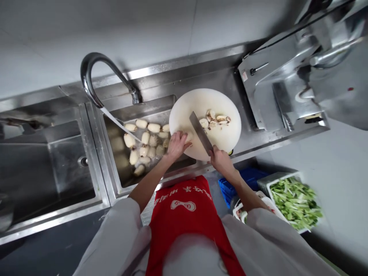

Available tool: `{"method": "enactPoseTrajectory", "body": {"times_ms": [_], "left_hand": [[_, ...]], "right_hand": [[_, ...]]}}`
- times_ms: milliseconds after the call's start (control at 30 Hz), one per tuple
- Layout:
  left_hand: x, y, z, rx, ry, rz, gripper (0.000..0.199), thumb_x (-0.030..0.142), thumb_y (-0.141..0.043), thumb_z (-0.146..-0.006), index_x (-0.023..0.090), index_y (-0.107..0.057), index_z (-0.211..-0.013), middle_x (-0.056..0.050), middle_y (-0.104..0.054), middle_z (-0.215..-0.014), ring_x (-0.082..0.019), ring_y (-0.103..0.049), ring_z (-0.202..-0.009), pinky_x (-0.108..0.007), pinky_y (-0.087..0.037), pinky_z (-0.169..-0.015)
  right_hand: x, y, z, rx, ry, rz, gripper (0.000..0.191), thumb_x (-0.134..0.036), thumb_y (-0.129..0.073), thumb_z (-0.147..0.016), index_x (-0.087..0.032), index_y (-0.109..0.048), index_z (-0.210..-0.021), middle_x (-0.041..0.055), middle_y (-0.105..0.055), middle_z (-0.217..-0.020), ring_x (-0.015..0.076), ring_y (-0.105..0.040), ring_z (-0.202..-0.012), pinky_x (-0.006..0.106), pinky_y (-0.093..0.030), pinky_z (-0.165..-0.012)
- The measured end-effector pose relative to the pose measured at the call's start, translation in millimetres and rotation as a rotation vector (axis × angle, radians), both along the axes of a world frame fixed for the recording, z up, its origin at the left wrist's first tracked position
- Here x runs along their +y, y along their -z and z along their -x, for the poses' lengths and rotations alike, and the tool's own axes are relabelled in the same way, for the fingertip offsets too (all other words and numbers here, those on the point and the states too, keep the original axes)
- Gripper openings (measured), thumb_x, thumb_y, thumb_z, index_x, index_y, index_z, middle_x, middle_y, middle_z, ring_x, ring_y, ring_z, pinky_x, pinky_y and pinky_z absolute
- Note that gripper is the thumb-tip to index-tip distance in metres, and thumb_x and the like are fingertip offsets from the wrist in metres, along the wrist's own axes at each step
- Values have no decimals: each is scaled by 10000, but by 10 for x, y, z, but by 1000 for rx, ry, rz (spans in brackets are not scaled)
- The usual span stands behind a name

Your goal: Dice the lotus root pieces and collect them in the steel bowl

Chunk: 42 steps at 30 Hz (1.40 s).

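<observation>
My right hand (222, 161) is closed round the handle of a cleaver (201, 132), whose broad blade lies slantwise over a round white cutting board (184, 105). My left hand (177, 145) is at the board's left edge, fingers curled on a pale piece of lotus root that is mostly hidden and hard to tell from the board. Cut lotus root ends and slices (212, 123) lie right of the blade. Left of the board, several peeled lotus roots (144, 150) sit in water in the sink basin (115, 168).
A curved faucet (99, 57) pours water into the basin. Further left is a second sink (71, 153). A metal slicing machine (287, 88) stands to the right. Below the counter are a blue crate (225, 188) and a white basket of chopped greens (296, 201).
</observation>
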State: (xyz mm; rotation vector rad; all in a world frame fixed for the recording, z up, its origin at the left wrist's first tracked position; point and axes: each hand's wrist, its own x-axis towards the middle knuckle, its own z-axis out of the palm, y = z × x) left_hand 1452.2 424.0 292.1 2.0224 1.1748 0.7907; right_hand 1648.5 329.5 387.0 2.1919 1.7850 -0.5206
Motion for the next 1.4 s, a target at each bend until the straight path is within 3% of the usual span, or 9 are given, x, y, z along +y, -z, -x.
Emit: {"method": "enactPoseTrajectory", "body": {"times_ms": [133,300,533,700,833,933,1033,1133,1400], "left_hand": [[33,184,-88,72,8,-37,411,528,-566,-854,183,-603,-1075,-163,-513,-1148,-342,-477,-1117,-489,-360,-1025],[28,134,-63,296,31,-132,441,532,-484,-899,157,-590,-1105,-166,-508,-1159,-319,-475,-1103,-460,-385,-990],[-17,49,-125,490,74,-180,432,505,-456,-923,166,-581,-1158,-181,-494,-1241,-312,-490,-1105,-439,-397,-955],[42,-140,-145,375,51,-85,570,375,-663,-827,196,-467,-1331,-148,-527,-1266,-311,-494,-1152,-450,-396,-981],[78,-316,-68,21,-79,-30,729,331,-715,-776,243,-361,-1408,-97,-539,-1283,-260,-500,-1191,-413,-406,-1026],[24,-213,41,-159,-139,-50,633,356,-685,-808,235,-416,-1369,-89,-522,-1287,-219,-508,-1204,-361,-420,-1040],[-56,56,113,-171,-172,-73,434,377,-696,-808,206,-575,-1188,-95,-553,-1197,-216,-532,-1165,-358,-445,-1026],[-88,268,127,-134,-194,-66,427,396,-707,-802,189,-595,-1159,-113,-564,-1178,-226,-541,-1156,-377,-466,-1008],[-42,274,159,-147,-142,-73,446,429,-696,-812,203,-589,-1182,-93,-572,-1174,-211,-556,-1151,-368,-476,-1005]], "right_hand": [[-137,-198,12,12,-28,11,335,-363,-275,-1015,-135,-491,-1132,138,-673,-831,266,-663,-788,301,-385,-661],[-178,-272,-9,40,-72,109,297,-343,-292,-1014,-133,-477,-1114,134,-664,-854,253,-662,-807,290,-388,-675],[258,21,79,115,-121,88,275,-270,-306,-999,-106,-477,-1138,168,-662,-936,269,-658,-877,303,-417,-702],[549,253,117,155,-87,18,329,-302,-300,-1001,-104,-488,-1184,180,-665,-991,284,-648,-921,323,-432,-739],[494,233,-92,159,-72,12,338,-349,-323,-1000,-128,-515,-1171,159,-674,-985,273,-649,-926,307,-424,-739],[338,173,-208,120,-45,27,321,-345,-325,-1002,-130,-522,-1137,148,-678,-935,264,-658,-890,294,-411,-708],[166,101,-190,54,-14,37,329,-362,-295,-1011,-136,-506,-1122,139,-680,-881,257,-665,-840,290,-400,-679],[50,20,-87,-3,-46,54,347,-386,-253,-1019,-152,-475,-1146,128,-682,-846,253,-668,-802,292,-397,-672],[-53,-197,16,4,-182,107,289,-338,-261,-1018,-149,-462,-1106,122,-678,-837,245,-671,-786,286,-394,-669]]}}
